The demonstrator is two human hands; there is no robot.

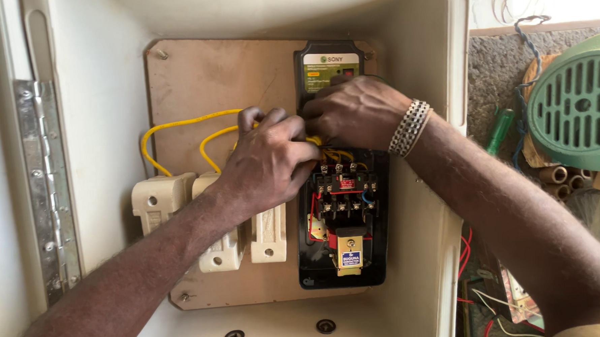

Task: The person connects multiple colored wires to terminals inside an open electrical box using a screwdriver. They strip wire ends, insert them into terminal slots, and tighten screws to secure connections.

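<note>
Yellow wires (177,124) are pinched by both left hand (267,164) and right hand (355,112) above the black contactor (343,217). Two are looped from the ceramic fuse holders (164,200); their contactor ends appear unseated.

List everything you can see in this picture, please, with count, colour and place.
enclosure box: one, cream, fills the view
hinge: one, grey metal, left edge
backboard: one, brown, inside the box
fuse carriers: three, cream, lower left of the board
yellow wires: several, looping from the fuse carriers to the hands
contactor unit: one, black, lower right of the board
black module: one, above the contactor unit
fan grille: one, green, far right outside the box
bracelet: one, silver, right wrist
left hand: on the yellow wires, mid-board
right hand: at the wires above the contactor unit
</note>
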